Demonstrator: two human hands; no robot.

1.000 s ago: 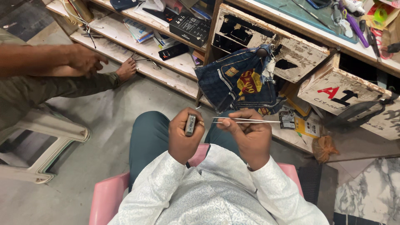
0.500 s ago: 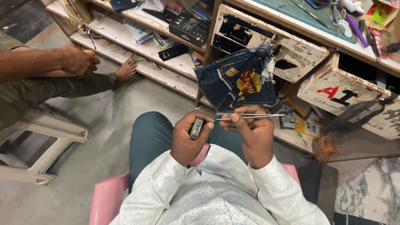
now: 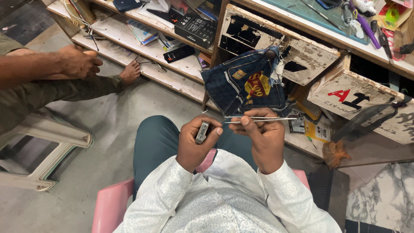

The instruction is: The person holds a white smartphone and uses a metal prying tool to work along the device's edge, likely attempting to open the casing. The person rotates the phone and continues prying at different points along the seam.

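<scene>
The left hand (image 3: 195, 144) curls its fingers around a small grey device (image 3: 202, 132), thumb pressed on its edge, above the lap. The right hand (image 3: 263, 139) pinches thin metal tweezers (image 3: 258, 119), which point toward the device. Behind hang a denim scrap (image 3: 246, 84) and worn drawers (image 3: 276, 41). Another person's hand (image 3: 77, 61) rests at left.

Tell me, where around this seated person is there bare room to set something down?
The grey floor between the white plastic chair and the lower shelf lies bare. The shelf is crowded with booklets, a black box and a hanging denim piece. The lap is taken: the left hand holds a small metal part, the right hand tweezers.
</scene>
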